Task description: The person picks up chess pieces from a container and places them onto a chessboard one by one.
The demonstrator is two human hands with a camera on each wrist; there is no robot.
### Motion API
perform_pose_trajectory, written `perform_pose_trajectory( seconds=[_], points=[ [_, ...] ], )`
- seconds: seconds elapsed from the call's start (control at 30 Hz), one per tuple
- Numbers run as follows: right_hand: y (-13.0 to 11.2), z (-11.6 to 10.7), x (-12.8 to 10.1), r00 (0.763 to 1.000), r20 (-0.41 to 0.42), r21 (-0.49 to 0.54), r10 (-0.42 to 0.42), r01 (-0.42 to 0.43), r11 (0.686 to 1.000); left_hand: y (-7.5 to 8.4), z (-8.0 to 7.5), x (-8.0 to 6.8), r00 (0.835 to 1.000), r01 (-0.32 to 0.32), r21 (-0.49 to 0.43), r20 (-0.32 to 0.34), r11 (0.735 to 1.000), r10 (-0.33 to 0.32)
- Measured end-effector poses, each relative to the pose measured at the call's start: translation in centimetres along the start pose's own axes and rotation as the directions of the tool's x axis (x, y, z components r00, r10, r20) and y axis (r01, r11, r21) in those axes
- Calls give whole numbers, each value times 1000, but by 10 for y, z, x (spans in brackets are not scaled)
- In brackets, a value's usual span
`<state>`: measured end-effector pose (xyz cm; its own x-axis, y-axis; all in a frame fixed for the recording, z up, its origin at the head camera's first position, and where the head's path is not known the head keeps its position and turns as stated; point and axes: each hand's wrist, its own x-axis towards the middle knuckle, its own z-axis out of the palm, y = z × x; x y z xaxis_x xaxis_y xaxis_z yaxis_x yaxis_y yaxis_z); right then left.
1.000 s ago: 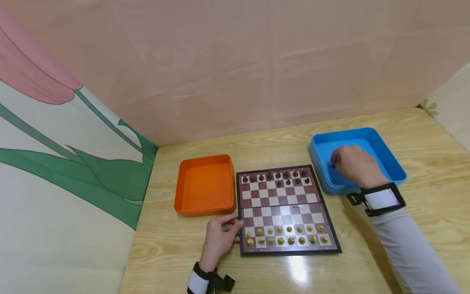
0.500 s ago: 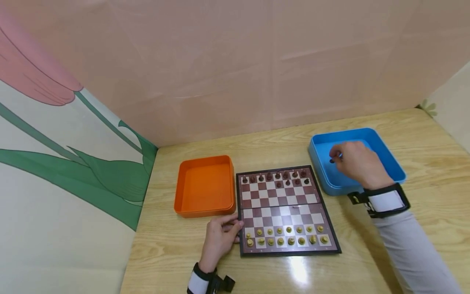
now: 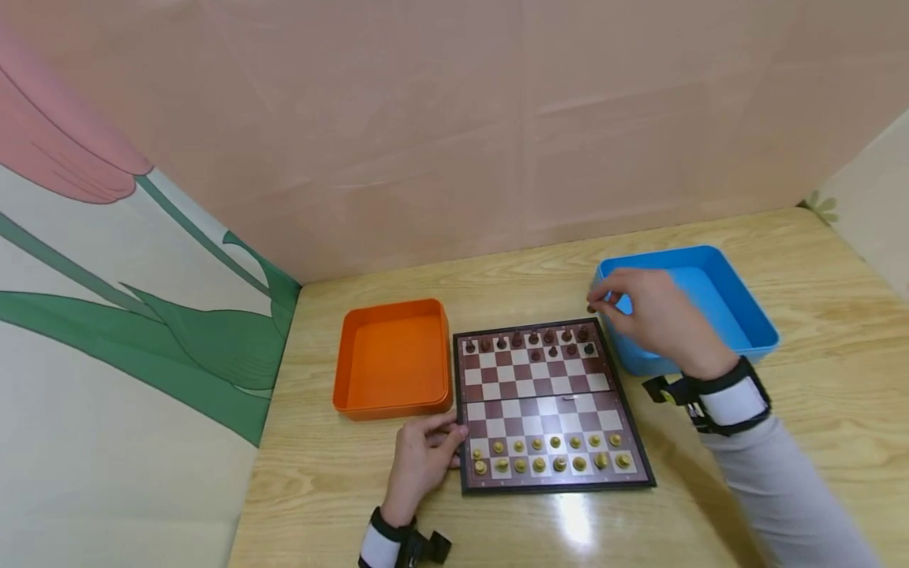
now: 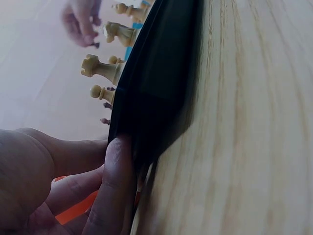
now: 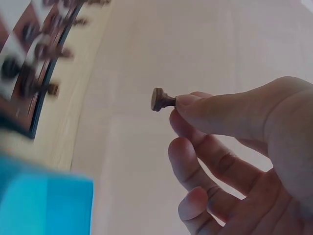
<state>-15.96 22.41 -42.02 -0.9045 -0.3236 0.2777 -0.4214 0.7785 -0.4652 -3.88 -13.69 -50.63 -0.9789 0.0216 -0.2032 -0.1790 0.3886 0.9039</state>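
Observation:
A chessboard [image 3: 550,410] lies on the wooden table, dark pieces [image 3: 525,341] along its far rows and light pieces [image 3: 547,456] along the near rows. My right hand [image 3: 656,315] pinches a small dark chess piece [image 3: 591,308] between thumb and fingertips, above the left rim of the blue tray [image 3: 738,315] and just beyond the board's far right corner. The right wrist view shows that dark chess piece [image 5: 161,100] at my fingertips [image 5: 195,105]. My left hand [image 3: 422,457] rests against the board's left edge, its fingers [image 4: 115,186] pressed on the black rim of the chessboard [image 4: 156,88].
An orange tray [image 3: 394,359] stands left of the board, close to my left hand. Pink and floral walls close the table at the back and left. Bare wood lies in front of the board and to its right.
My right hand has lifted out of the blue tray with the dark piece and moved left toward the board's far right corner. The left hand has stayed put.

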Motion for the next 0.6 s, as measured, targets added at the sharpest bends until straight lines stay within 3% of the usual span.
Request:
perform_pose_trajectory(
  seconds=[0.2, 0.4, 0.6],
  points=[
    [-26, 12, 8, 997, -8, 43, -75, 76, 996, -1, 0, 1, 1000, 0, 3, -1, 1000, 0],
    [-43, 27, 15, 996, 41, 76, -82, 79, 994, -1, 2, 2, 1000, -16, -3, 2, 1000, 16],
    [-46, 50, 16, 990, 101, 117, -100, 88, 989, 0, 5, 1, 1000, -19, -15, 13, 1000, 19]
  ],
)
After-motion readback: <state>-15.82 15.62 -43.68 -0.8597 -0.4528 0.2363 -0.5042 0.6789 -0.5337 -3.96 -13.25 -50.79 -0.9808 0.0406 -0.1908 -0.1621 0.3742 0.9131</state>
